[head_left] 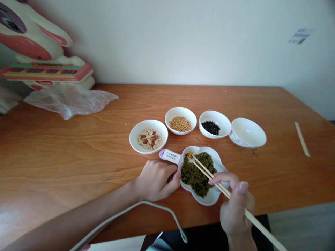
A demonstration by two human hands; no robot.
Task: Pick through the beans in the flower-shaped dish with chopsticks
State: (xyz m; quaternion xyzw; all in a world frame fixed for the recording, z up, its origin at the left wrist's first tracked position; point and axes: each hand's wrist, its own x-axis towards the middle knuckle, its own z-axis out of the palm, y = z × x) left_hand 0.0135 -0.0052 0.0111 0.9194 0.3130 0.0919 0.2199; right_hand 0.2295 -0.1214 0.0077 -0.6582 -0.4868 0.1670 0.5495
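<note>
A pair of wooden chopsticks is held in my right hand. Their tips touch a few small orange-tan bits at the upper left of the flower-shaped dish, which is white with a lilac rim. Green mung beans mixed with some black beans cover its bottom. My left hand has its fingers curled at the dish's left rim, thumb against the edge, just below the labelled handle. Behind the dish stand white bowls: one of peanuts, one of soybeans, one of black beans.
A fourth white bowl with nothing visible in it stands to the right. Farther right lies a thin pale strip. At the left are a crumpled plastic bag and a toy keyboard. A white cable crosses near my left forearm.
</note>
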